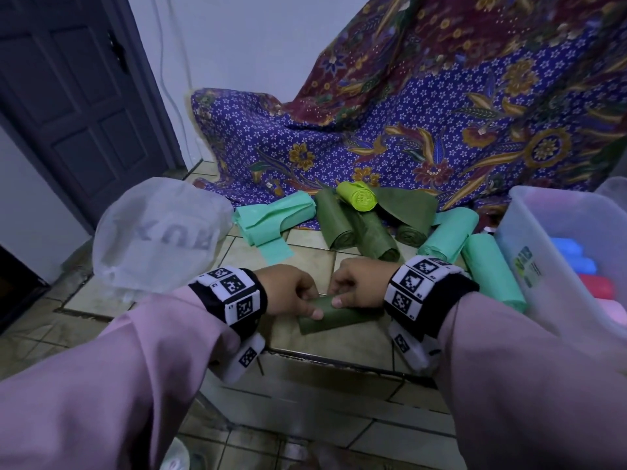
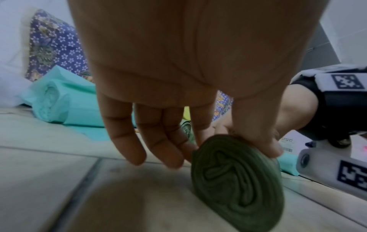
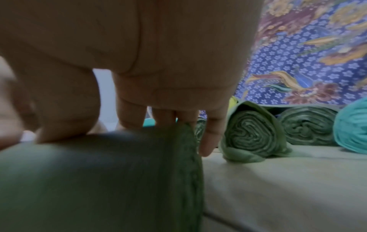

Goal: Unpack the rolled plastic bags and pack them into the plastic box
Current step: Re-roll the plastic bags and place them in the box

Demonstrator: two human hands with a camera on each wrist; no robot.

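A dark green rolled plastic bag (image 1: 334, 315) lies on the tiled floor between my hands. My left hand (image 1: 307, 301) pinches its left end; in the left wrist view the thumb and forefinger of that left hand (image 2: 234, 146) sit on top of the coiled end of the roll (image 2: 236, 177), the other fingers hanging loose. My right hand (image 1: 342, 295) grips the roll's middle, and in the right wrist view the right hand (image 3: 123, 128) has its thumb and fingers curled over the roll (image 3: 99, 180). The clear plastic box (image 1: 519, 212) stands at the right with blue, red and pink rolls inside.
Several loose rolls lie beyond my hands: mint green (image 1: 271, 220), dark green (image 1: 339, 225), lime (image 1: 359, 196). A crumpled clear bag (image 1: 159, 235) sits at the left. Patterned cloth (image 1: 441, 130) drapes behind. A dark door (image 1: 68, 96) is far left; a floor step edge (image 1: 339, 361) runs below my wrists.
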